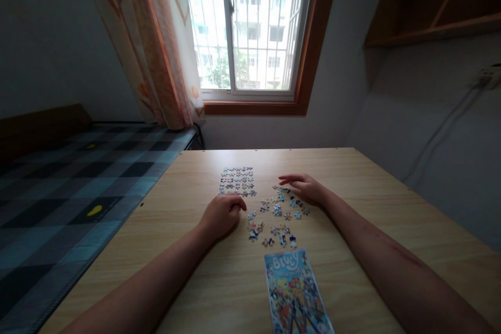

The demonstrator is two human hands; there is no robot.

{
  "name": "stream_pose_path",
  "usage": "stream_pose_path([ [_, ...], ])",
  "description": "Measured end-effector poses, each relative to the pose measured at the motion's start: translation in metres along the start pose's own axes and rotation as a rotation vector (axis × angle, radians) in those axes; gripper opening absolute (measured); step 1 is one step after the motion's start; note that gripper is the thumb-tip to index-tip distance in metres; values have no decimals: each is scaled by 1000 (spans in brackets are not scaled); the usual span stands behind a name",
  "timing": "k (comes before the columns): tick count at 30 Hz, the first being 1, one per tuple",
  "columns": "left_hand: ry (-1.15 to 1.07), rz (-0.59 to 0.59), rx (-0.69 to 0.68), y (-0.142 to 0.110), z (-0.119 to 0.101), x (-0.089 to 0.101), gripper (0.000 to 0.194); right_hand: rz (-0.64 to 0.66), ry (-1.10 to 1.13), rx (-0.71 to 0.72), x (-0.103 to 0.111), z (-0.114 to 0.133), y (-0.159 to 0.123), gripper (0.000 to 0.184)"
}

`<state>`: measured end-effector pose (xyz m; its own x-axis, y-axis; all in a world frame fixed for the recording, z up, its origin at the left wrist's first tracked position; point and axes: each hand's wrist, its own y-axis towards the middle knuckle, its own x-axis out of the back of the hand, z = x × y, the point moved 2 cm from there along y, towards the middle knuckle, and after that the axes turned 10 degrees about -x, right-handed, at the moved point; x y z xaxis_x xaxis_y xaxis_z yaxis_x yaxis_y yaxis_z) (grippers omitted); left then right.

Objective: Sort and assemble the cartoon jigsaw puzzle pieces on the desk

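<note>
Small jigsaw puzzle pieces [277, 210] lie scattered in a loose heap on the wooden table. Left of the heap, other puzzle pieces [237, 179] are laid out in several neat rows. My left hand [224, 214] rests just below the lowest row, fingers curled and closed; whatever they may hold is hidden. Over the far right edge of the heap, my right hand [304, 187] is open, its fingers stretched to the left, close above some pieces. Nearer to me lies a blue puzzle box [295, 289] marked "BLUEY", with a crowd of cartoon figures on it.
The light wooden table [188, 177] reaches toward the wall under a barred window [262, 36]. A bed with a checked cover [117, 167] stands along its left side, by a flowered curtain [156, 52]. A wooden shelf [434, 31] hangs at upper right, near a socket with a cable [442, 130].
</note>
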<state>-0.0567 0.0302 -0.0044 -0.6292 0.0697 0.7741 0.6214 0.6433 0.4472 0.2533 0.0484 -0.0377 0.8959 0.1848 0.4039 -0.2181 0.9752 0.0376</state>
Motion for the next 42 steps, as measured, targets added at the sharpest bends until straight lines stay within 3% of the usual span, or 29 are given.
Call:
stream_pose_path([
  [3,2,3,3,0,0,0,31,50,72,-37,5,1,-4,48],
  [7,2,1,8,1,-3,2,31,180,117,-73,8,4,-13,72],
  [11,-3,-2,3,2,-5,3,30,178,25,-110,9,3,-14,85],
  [18,7,25,16,2,-3,2,30,212,208,-96,8,-6,-11,69],
  [23,7,24,22,1,-3,2,30,238,226,-112,8,-5,-13,74],
  [31,3,12,15,1,-4,3,29,145,220,-144,5,-2,-9,66],
  [42,9,17,17,2,-3,2,30,244,249,-127,7,0,-14,76],
])
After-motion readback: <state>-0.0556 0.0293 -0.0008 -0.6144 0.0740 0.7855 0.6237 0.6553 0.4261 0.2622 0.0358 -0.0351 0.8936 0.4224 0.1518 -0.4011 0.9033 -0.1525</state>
